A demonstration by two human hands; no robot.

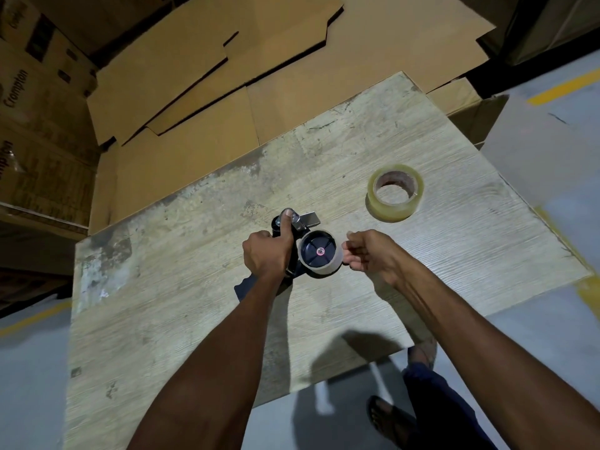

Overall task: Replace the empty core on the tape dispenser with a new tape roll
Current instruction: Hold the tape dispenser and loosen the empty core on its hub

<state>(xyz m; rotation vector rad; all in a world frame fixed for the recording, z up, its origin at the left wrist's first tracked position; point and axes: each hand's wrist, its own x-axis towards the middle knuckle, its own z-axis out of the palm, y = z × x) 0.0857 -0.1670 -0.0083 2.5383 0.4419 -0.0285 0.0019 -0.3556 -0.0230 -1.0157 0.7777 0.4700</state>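
Both forearms reach out over the table (194, 319). Left hand (268, 254) clamps the tape dispenser (306, 220), thumb laid along its frame. Right hand (370, 254) curls its fingertips onto the right edge of the empty core (326, 271), a thin pale ring, axis pointing up, seated on the black hub. Farther off to the right, well apart, the new tape roll (389, 212) lies flat, thick and clear.
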